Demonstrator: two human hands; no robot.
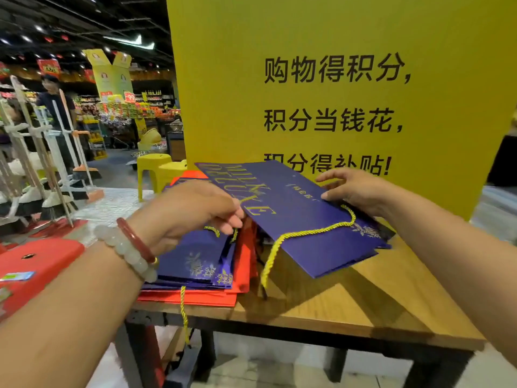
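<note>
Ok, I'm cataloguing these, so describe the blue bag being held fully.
The blue bag is a flat, folded gift bag of glossy-looking paper, dark blue with gold lettering, a gold floral print at one corner and a twisted yellow cord handle that dangles. It is tilted above the wooden table; the left hand pinches one edge, the right hand holds the other.

1 head view, looking down, close over table (349, 309)

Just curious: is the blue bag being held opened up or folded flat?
Folded flat: the blue bag is one thin sheet, left hand and right hand at its edges.
</note>
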